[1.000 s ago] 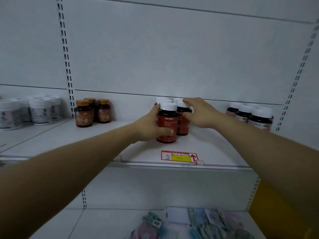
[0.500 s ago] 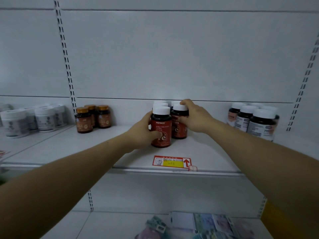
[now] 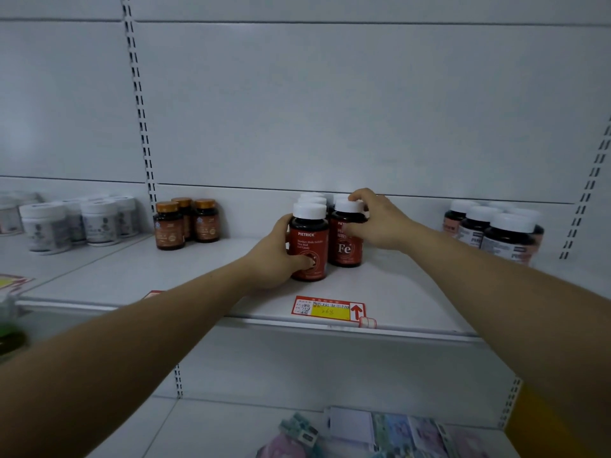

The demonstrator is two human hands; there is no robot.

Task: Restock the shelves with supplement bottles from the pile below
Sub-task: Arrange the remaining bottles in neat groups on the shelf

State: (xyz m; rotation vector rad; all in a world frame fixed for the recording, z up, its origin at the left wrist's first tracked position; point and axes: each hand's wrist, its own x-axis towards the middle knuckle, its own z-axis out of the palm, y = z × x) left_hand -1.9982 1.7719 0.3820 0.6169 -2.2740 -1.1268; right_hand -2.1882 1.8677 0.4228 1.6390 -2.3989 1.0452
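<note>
Both hands on the red Pietrick supplement bottles, mid-shelf. Left hand (image 3: 276, 259) wraps the near front bottle (image 3: 309, 246), thumb across the lower label, bottle upright with its base apparently on the shelf (image 3: 413, 292). Right hand (image 3: 380, 223) grips the second front bottle (image 3: 346, 239), the one marked Fe, fingers curled over its white cap, thumb on its side. The two bottles stand just beside each other; more white-capped bottles of the same kind (image 3: 312, 198) sit in rows behind.

Step in hand looks like seating and squaring these two. To do it well: slide, don't lift, keep them upright, push back until they touch the rows behind, turn the labels to face front, line them up above the price tag (image 3: 329, 309) on the shelf's near edge. Let go one hand at a time so nothing tips.

Surface is a smooth white metal shelf, so bottles should slide easily. White slotted back panel (image 3: 330, 110). Left: amber bottles with gold caps (image 3: 185, 223), farther left white tubs (image 3: 76, 219). Right: dark bottles with white caps (image 3: 496, 233). Lower shelf holds blurred pastel packets (image 3: 413, 434). The pile below can't be made out. Dim light.
</note>
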